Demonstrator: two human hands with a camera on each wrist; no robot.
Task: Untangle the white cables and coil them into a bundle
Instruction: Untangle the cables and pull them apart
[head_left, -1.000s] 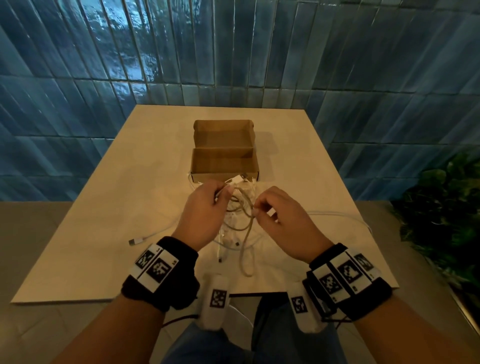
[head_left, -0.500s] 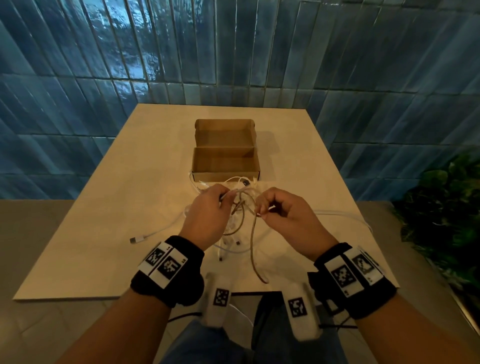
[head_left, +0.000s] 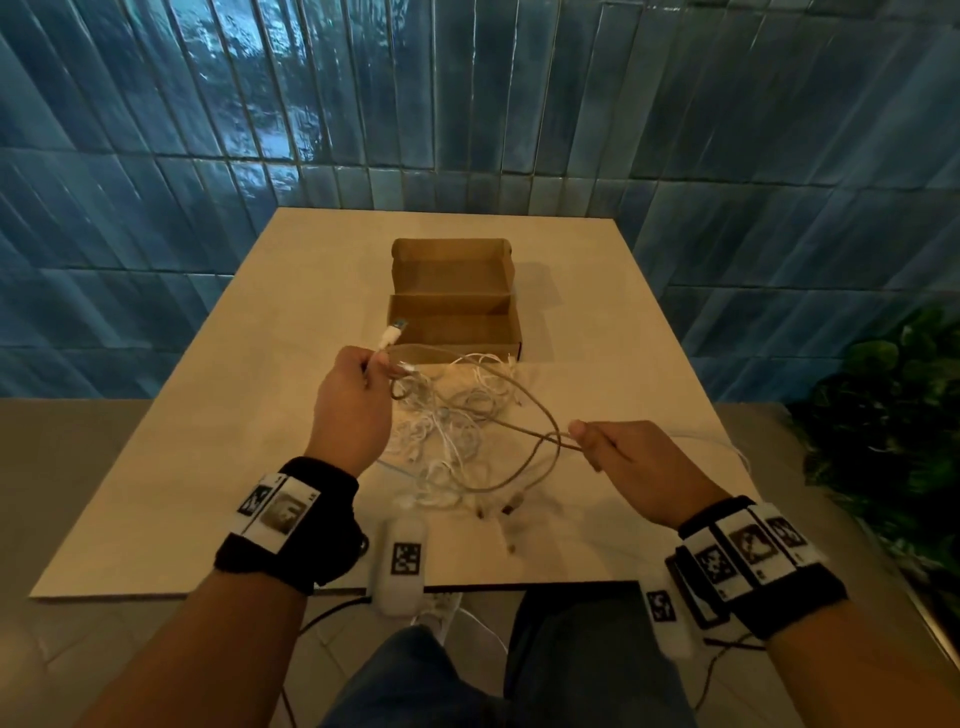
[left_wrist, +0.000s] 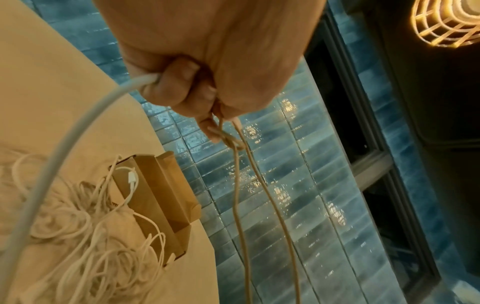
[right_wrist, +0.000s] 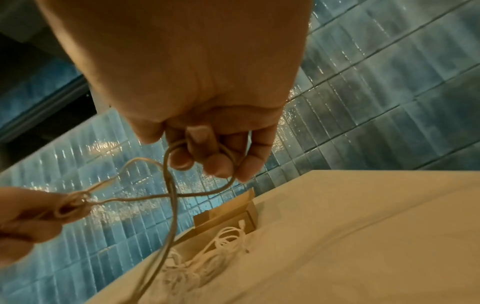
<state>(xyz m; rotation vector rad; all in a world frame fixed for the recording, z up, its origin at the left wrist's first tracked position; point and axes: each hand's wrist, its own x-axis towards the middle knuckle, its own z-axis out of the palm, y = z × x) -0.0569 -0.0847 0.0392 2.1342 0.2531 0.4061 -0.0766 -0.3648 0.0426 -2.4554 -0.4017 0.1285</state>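
Observation:
A tangle of white cables (head_left: 447, 421) lies on the pale table (head_left: 171, 467) in front of an open cardboard box (head_left: 453, 306). My left hand (head_left: 363, 374) is raised over the heap's left side and grips one cable near its plug (head_left: 392, 335), which sticks up past the fingers; in the left wrist view my left hand (left_wrist: 205, 98) is curled round the strands (left_wrist: 239, 185). My right hand (head_left: 597, 441) pinches the same cable (head_left: 524, 395) further along, off to the right. In the right wrist view the cable (right_wrist: 171, 195) loops round my right fingers (right_wrist: 215, 160).
The box (left_wrist: 161, 195) stands mid-table with its lid open toward the blue tiled wall. A loose cable (head_left: 717, 447) trails toward the table's right edge. A green plant (head_left: 893, 415) stands to the right of the table. My knees are under the near edge.
My hands have drawn apart: the left rose up and to the left with the plug end, the right pulled down and to the right. The cable now stretches in a long loop between them.

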